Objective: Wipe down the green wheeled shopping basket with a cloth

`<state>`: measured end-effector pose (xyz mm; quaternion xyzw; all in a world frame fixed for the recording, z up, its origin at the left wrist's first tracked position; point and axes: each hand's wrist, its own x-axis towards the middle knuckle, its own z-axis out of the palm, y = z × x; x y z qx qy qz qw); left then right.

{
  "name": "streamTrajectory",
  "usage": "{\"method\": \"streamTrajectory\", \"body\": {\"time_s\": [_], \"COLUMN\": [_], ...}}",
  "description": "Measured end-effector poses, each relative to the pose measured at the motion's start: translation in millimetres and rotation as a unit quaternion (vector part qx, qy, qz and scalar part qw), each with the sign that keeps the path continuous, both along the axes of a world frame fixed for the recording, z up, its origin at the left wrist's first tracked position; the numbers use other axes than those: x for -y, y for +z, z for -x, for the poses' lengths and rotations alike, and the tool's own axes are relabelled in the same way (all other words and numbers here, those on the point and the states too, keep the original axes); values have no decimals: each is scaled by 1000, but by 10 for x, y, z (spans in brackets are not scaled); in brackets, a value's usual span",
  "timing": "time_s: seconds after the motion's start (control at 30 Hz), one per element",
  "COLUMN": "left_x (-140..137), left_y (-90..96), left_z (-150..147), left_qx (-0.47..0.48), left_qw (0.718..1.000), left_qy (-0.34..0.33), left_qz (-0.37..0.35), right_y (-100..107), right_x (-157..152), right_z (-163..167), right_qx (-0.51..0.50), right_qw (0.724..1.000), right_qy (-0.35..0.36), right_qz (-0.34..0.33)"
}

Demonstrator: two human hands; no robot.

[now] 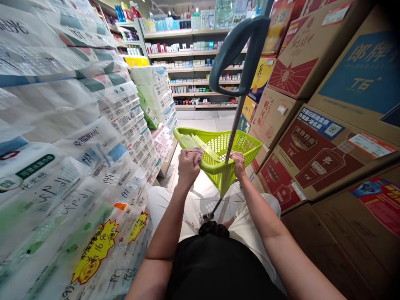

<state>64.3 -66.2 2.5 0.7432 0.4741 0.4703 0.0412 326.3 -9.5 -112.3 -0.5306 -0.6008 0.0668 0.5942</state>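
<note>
In front of my knees stands a lime-green shopping basket [252,151] with perforated walls. Its metal pole rises to a dark blue-grey loop handle [216,62]. My left hand [188,166] is closed around a crumpled pinkish-grey cloth [197,153], pressed against the basket's near left rim. My right hand [238,164] grips the near rim just right of the pole, fingers curled over the edge. A flat light-green panel [204,148] lies along the basket's left side. Much of the basket's inside is hidden from this angle.
Plastic-wrapped paper packs [103,150] are stacked close on my left. Cardboard cartons [308,146] form a wall on my right. Shelves of small boxed goods [193,52] cross the far end, beyond the tiled floor [200,124].
</note>
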Motion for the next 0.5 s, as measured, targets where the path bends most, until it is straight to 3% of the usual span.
{"method": "streamTrajectory", "body": {"time_s": [0.17,0.33,0.5], "left_x": [119,-213,-357], "left_y": [229,439,400], "left_z": [-218,-164,-268], "left_qx": [-191,-226,-270], "left_qw": [973,967,958], "left_qy": [-132,-22,-46], "left_qz": [10,115,87], "right_y": [-38,-29,3], "right_x": [-117,-228,-393], "right_z": [-84,-191,-303], "right_qx": [-21,-14,-23], "right_qw": [999,999,994], "right_qy": [-32,-9,-42], "right_qz": [7,49,98]}}
